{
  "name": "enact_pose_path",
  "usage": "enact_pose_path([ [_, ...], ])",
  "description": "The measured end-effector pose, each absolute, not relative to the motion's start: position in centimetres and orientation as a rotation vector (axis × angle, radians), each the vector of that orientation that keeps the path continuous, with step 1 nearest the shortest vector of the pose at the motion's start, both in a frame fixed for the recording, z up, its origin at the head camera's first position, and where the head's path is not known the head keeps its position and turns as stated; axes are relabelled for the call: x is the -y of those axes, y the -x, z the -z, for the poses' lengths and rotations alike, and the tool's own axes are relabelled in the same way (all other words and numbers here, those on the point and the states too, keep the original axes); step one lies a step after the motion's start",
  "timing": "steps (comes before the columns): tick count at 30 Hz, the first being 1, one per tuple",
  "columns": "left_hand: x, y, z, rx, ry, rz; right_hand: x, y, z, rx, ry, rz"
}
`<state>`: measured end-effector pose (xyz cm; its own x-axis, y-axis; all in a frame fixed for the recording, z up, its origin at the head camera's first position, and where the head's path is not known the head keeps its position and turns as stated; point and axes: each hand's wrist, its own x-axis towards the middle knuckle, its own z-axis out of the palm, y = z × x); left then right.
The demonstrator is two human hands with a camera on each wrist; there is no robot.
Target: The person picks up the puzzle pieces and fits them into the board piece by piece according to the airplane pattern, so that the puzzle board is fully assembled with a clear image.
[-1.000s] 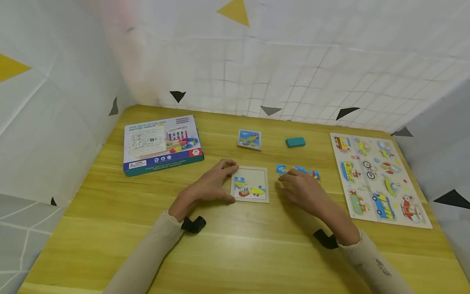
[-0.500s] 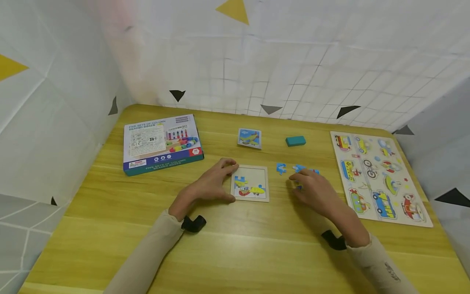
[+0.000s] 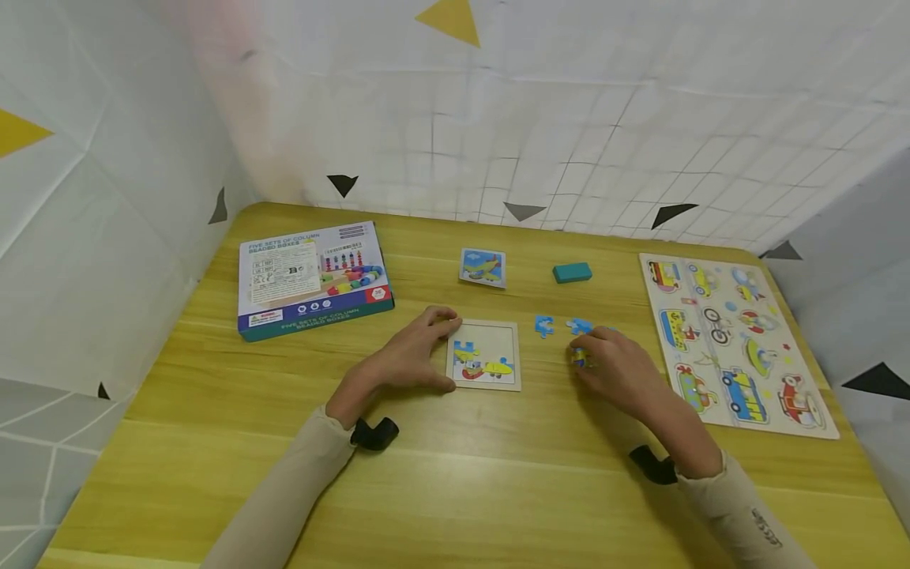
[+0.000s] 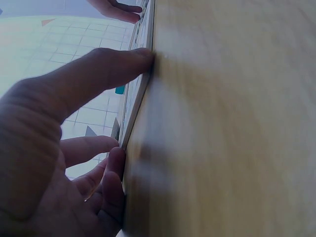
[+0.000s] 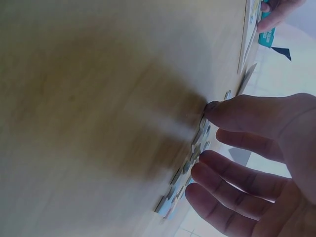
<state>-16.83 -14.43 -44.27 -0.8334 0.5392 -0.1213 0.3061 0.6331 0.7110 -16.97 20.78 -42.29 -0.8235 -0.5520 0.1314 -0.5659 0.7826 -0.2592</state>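
A small square puzzle tray [image 3: 511,337] lies on the table, its lower part filled with airplane pieces. My left hand [image 3: 412,356] grips its left side, thumb at the near corner and index finger at the far corner; the left wrist view shows the thumb [image 4: 133,59] against the edge. Right of the tray, my right hand [image 3: 618,371] pinches a blue-and-yellow jigsaw piece [image 3: 579,357] low at the table, partly hidden by the fingers. Beyond that hand lie a blue jigsaw piece [image 3: 544,325] and another blue piece [image 3: 579,325]; more are partly covered by the hand.
An airplane picture card [image 3: 483,269] and a teal block [image 3: 572,273] sit farther back. At the left is a beaded-toy box [image 3: 316,280]; a vehicle puzzle board [image 3: 735,348] lies at the right. White sheeting hangs behind the table [image 3: 455,490].
My right hand has moved right, away from the single blue piece, and now pinches a blue-and-yellow piece. My left hand stays on the tray's edge.
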Motion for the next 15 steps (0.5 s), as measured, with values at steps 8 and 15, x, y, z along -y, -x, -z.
enact_pose_path([
  [8, 14.53, 16.78, 44.30, -2.534, -0.690, -1.029, -20.93, 17.09, 42.47, 2.926, -0.910, -0.469],
  [15, 14.48, 16.84, 44.43, -2.536, -0.695, -1.030, -20.43, 16.87, 42.45, 2.923, -0.923, -0.536],
])
